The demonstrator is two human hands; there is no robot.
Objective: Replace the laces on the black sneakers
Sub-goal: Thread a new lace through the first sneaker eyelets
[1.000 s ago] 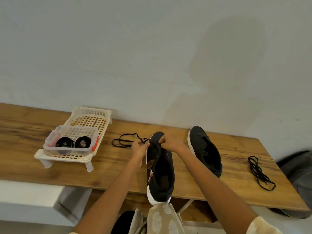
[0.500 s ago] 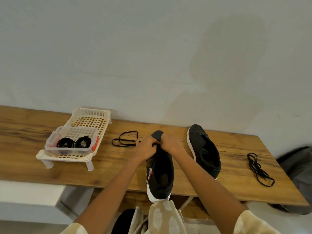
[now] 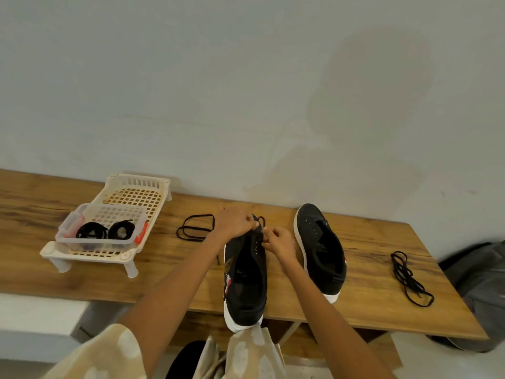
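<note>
A black sneaker (image 3: pixel 247 280) with a white sole lies toe-away on the wooden bench (image 3: pixel 382 291), its heel over the front edge. My left hand (image 3: pixel 236 224) sits over its toe and pinches a black lace (image 3: pixel 195 228) whose loops trail left across the wood. My right hand (image 3: pixel 280 243) pinches the lace at the right-side eyelets. The second black sneaker (image 3: pixel 319 248) stands unlaced just to the right. Another loose black lace (image 3: pixel 410 277) lies further right.
A cream slatted rack (image 3: pixel 131 192) at the left holds a clear plastic box (image 3: pixel 101 228) with two coiled black laces. A grey bag (image 3: pixel 481 294) sits on the floor beyond the bench's right end. The wall runs right behind the bench.
My left hand moved from the sneaker's left side up over its toe. My right hand shifted from the toe to the right-side eyelets. The lace loops now trail shorter on the left.
</note>
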